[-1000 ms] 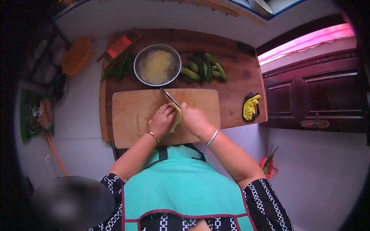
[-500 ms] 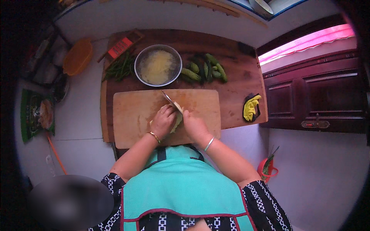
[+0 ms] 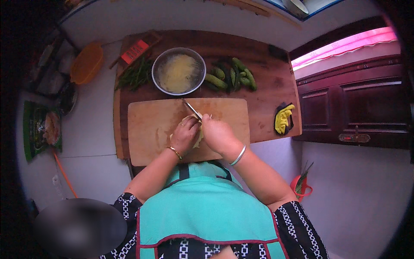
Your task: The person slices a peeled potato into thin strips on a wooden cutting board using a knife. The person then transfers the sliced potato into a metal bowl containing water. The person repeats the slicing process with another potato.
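A kitchen knife slants over the wooden cutting board, its tip pointing to the far left. My right hand is closed around its handle, which the fingers mostly hide. Just left of the blade, my left hand is closed, with bent fingers pressing down on pale yellow vegetable slices. The slices show only at their edges, around the fingers and under the blade, so their kind is unclear. Beyond the board, a metal bowl contains fine pale yellow shreds, seemingly in water.
Right of the bowl lie several green cucumbers; left of it are long green vegetables and a grater with an orange-red plate. A yellow and black cloth rests near the table's right edge. An orange basket stands at left.
My right hand and the knife have shifted slightly, the hand now lying further over the handle. My left hand still presses the slices. The whole view has moved a little.
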Tool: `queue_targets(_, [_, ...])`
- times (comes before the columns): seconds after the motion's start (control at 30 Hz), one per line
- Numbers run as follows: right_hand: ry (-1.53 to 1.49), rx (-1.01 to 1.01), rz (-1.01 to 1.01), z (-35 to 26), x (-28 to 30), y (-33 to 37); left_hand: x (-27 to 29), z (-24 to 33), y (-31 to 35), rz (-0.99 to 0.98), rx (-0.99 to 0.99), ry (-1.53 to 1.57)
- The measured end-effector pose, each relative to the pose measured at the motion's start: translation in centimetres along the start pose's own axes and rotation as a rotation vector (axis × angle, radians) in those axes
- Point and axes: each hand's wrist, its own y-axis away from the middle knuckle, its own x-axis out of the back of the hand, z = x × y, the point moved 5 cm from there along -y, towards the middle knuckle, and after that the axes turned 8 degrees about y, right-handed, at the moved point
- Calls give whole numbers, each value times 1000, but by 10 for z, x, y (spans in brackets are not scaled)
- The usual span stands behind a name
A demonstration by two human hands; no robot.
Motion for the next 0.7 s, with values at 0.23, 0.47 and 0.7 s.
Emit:
queue_targets(0.23, [-24, -20, 67, 8, -18, 3, -1, -2, 2, 7, -1, 48])
queue_targets(0.47, [19, -89, 84, 2, -24, 13, 6, 4, -1, 55, -21, 4])
queue_targets(0.7, [-39, -75, -37, -3, 3, 0, 6, 4, -5, 41, -29, -10])
